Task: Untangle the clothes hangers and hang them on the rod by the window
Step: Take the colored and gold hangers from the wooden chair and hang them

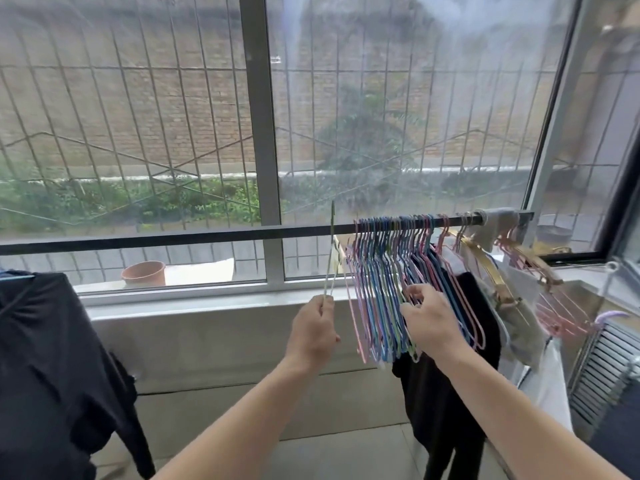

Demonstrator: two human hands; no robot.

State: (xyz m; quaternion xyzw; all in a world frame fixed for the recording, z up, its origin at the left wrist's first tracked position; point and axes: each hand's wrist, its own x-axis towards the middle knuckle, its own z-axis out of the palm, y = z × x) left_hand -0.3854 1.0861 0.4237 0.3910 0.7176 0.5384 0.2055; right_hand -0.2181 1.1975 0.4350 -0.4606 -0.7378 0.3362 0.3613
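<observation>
Head view, looking down past two bare forearms at a window: the left hand (317, 327) pinches the lower end of a thin pale-green hanger (330, 258) between closed fingers, holding it upright and edge-on, its hook reaching just above the rod (207, 235) and not visibly resting on it. The right hand (431, 322) reaches into a dense bunch of hangers (391, 289) in pink, blue, purple and green, fingers curled and partly closed around several of their wires; how many it grips cannot be told. That bunch hangs by its hooks from the right stretch of the dark rod, which runs across the frame just in front of the sill (207, 296). Further right on the rod hang gold hangers (481, 258), a second cluster of pink hangers (554, 306) and a grey cloth (498, 223) draped over the rod's end. A black garment (446, 393) hangs behind the right hand; another dark garment (52, 358) fills the lower left. A terracotta pot (143, 271) stands outside the glass, behind the window's metal grille (138, 116).
</observation>
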